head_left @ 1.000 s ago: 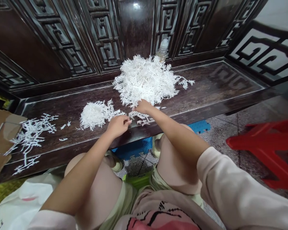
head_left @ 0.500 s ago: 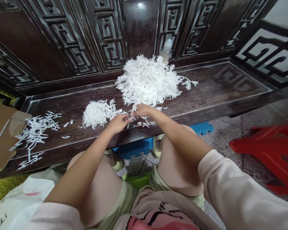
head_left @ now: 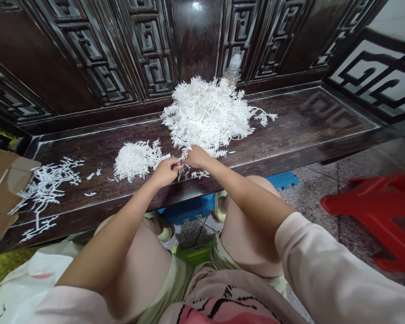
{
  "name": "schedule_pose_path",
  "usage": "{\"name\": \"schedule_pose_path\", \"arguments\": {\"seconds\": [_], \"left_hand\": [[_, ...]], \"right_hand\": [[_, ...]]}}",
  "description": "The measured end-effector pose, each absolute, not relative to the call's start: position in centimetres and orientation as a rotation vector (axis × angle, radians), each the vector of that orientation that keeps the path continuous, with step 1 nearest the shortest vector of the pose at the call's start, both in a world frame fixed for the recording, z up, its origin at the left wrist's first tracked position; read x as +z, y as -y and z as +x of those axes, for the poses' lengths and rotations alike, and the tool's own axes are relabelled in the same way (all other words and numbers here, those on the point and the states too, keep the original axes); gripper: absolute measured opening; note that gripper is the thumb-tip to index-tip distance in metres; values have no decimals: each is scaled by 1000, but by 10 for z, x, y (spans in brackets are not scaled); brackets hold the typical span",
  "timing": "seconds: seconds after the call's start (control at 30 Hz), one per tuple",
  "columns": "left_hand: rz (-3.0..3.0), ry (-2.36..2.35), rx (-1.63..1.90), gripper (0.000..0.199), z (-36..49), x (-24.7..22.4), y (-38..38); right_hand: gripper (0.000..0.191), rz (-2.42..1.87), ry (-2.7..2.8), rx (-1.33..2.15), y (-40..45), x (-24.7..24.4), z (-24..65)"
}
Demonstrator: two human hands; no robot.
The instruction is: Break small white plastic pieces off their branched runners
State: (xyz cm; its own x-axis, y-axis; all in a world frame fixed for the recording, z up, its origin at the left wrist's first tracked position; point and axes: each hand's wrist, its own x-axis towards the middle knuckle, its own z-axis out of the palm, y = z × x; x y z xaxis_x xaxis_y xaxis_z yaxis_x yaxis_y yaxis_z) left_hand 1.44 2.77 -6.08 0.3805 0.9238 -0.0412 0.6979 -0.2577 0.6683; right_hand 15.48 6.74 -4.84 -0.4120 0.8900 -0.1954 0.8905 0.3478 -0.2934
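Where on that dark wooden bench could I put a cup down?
The widest bare wood on the bench lies right of the big white tangle, up to the carved end. A narrower, bit-strewn strip runs between the smaller tuft and the loose sprigs. Crowded: the centre, where the left hand and right hand meet the tangle.

white sprigs point(head_left: 205, 112), dk-brown fretwork cabinet point(head_left: 195, 36), red stool point(head_left: 374, 211)

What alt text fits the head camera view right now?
The left hand and right hand pinch white branching strands at the front edge of a dark carved wooden bench. A big white pile lies just beyond them, with a smaller pile to the left.
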Motion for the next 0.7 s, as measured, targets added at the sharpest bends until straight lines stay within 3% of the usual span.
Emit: {"name": "schedule_pose_path", "arguments": {"seconds": [0.23,0.4,0.7], "left_hand": [[1945,-1353,504,18,15,-61,-27],[1941,-946,48,19,31,-61,1],[2075,-1869,-74,22,6,-87,-25]], "right_hand": [[22,2019,-2538,-611,-60,-52,146],[30,2312,-2353,-640,-86,-51,178],[46,1867,-2337,-882,-81,-38,182]]}}
